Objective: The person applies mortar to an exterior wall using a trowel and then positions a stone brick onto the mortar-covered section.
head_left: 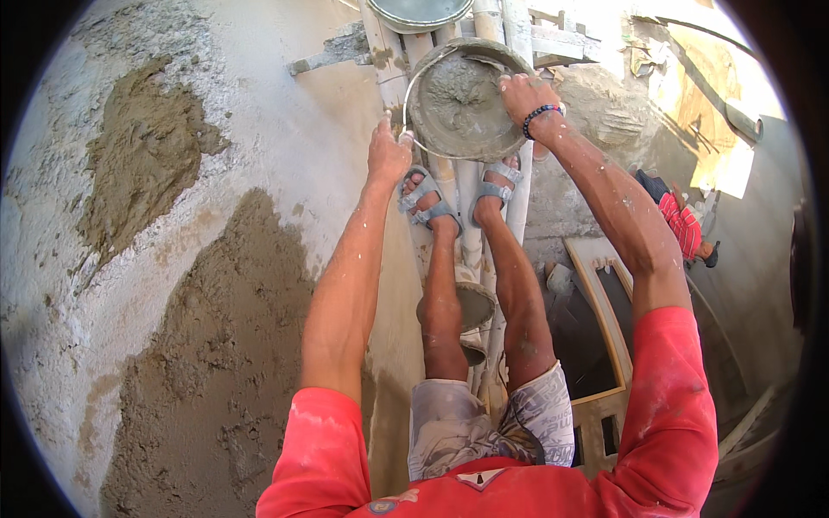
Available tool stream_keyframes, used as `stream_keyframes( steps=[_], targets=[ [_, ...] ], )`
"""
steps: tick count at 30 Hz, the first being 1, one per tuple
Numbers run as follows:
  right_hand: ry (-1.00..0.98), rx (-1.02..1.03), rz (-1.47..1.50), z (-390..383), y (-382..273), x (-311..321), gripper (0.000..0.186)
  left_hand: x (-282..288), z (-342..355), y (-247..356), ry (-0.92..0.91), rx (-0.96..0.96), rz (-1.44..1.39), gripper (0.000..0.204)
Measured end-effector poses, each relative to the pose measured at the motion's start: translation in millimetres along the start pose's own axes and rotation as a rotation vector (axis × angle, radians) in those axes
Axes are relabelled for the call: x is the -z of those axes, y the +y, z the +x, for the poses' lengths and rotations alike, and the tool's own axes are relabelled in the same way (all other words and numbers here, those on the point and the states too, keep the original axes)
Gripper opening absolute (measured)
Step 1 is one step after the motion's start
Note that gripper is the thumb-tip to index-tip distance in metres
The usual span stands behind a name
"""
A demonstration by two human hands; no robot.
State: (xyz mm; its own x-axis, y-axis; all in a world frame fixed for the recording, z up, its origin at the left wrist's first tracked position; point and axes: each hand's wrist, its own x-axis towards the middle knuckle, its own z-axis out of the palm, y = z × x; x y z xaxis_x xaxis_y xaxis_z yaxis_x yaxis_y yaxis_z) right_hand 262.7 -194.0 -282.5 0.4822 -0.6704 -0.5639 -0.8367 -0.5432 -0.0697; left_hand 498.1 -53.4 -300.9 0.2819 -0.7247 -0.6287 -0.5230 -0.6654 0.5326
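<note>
A round bucket of wet grey mortar (466,97) is in front of me, over the poles just beyond my feet. My right hand (527,102), with a beaded bracelet at the wrist, is closed over its right rim. On the other side, my left hand (390,154) pinches the thin wire handle (405,108), which arcs out past the left rim. One left finger points up along the wire. Splashes of mortar dot both forearms. The bucket's underside is hidden from this view.
I stand in sandals on narrow scaffold poles (518,194). A wall with wet mortar patches (229,345) rises at left. Another bucket (420,10) stands beyond, and one (475,306) shows between my legs. Far below at right are a person (682,226) and a wooden frame (596,276).
</note>
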Motion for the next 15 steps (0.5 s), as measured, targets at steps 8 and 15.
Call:
stream_keyframes(
  steps=[8,15],
  targets=[
    [-0.222,0.084,0.072,-15,21,-30,0.02,-32,27,12,-0.085,0.117,-0.105,0.055],
    [-0.23,0.094,0.478,-14,28,-87,0.034,-26,19,25,-0.129,0.139,-0.04,0.059]
  ],
)
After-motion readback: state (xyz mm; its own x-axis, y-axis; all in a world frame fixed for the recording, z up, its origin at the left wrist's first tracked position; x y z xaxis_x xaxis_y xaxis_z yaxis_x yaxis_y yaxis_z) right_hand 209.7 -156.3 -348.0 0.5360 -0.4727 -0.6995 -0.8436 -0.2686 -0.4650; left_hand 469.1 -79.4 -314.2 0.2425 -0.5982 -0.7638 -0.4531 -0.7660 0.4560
